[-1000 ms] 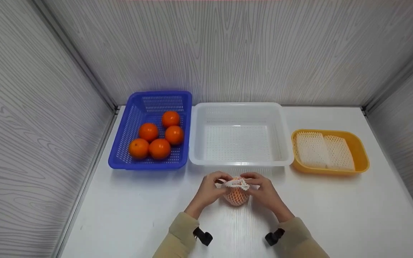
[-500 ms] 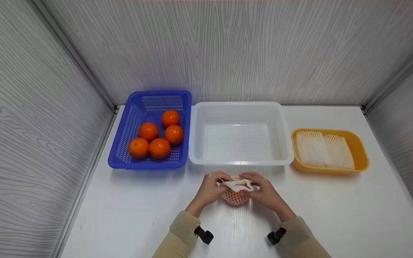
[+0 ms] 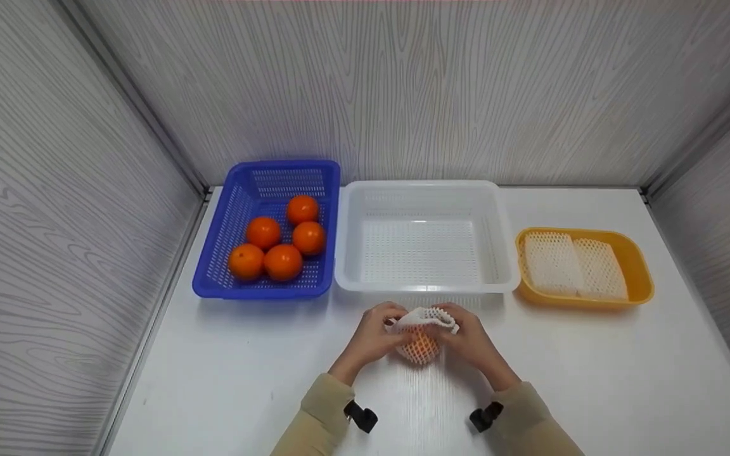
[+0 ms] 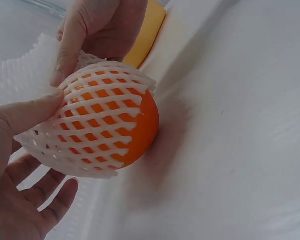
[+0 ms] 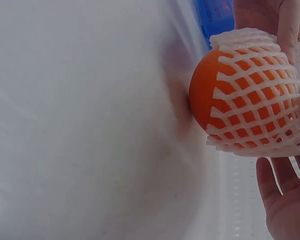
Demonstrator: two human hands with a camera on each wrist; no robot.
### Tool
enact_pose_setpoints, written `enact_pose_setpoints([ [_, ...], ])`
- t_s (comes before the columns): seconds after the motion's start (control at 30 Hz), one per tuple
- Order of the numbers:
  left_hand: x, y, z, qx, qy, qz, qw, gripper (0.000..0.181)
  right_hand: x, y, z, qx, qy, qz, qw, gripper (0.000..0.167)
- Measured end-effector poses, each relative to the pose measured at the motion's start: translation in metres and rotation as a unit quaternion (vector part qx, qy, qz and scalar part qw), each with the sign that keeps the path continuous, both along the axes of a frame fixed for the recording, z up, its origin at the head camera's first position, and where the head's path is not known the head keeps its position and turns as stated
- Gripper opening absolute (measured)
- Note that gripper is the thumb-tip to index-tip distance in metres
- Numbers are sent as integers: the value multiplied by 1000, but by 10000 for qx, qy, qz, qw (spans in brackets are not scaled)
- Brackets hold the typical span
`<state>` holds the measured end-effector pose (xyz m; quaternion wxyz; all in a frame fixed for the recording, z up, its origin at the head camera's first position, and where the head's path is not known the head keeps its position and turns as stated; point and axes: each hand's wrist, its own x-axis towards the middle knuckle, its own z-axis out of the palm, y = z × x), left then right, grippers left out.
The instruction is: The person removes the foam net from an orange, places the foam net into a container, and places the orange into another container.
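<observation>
An orange (image 4: 150, 120) stands on the table inside a white foam net (image 3: 421, 345), between my two hands. Its bare lower end sticks out of the net in both wrist views. My left hand (image 3: 372, 337) pinches the net's upper edge on the left side, its thumb lying on the mesh. On the other side, my right hand (image 3: 466, 339) pinches the same edge. The net's loose upper part (image 4: 24, 70) flares above the fruit. In the right wrist view, the lower fingers of the right hand (image 5: 292, 210) stand off from the net.
A blue basket (image 3: 213, 253) with several oranges (image 3: 282, 262) stands at the back left. Beside it is a white basket (image 3: 425, 288). To the right sits a yellow tray (image 3: 639, 272) holding folded foam nets (image 3: 555, 263). Panels (image 3: 416, 88) enclose the table's back and sides.
The net's upper edge has gone from folded over the orange to raised and spread wider. My right fingers have shifted slightly along it. The baskets and tray stay put.
</observation>
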<state>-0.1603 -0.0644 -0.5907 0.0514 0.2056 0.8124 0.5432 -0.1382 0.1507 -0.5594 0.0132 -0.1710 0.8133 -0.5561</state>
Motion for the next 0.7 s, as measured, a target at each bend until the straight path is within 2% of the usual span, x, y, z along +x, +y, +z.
enact_pose_setpoints([
  [0.13,0,1,0,196,189,142,9995,14,1,4,-1,13,-160,262,9995,42],
  [0.23,0,2,0,360,267,176,9988,10,0,6,-5,9,-83,313,9995,31],
  [0.43,0,2,-1,347,332,201,9986,7,-10,9,-32,-85,137,-26,9999,13],
  [0.47,1,2,-1,312,291,205,9989,8,-11,9,-37,-102,139,-115,9998,13],
  [0.57,2,3,0,171,74,239,9995,17,-12,7,-38,-64,127,-383,9992,15],
  [0.7,5,4,1,-113,-286,328,9990,37,-12,2,-35,85,-3,-767,9970,21],
])
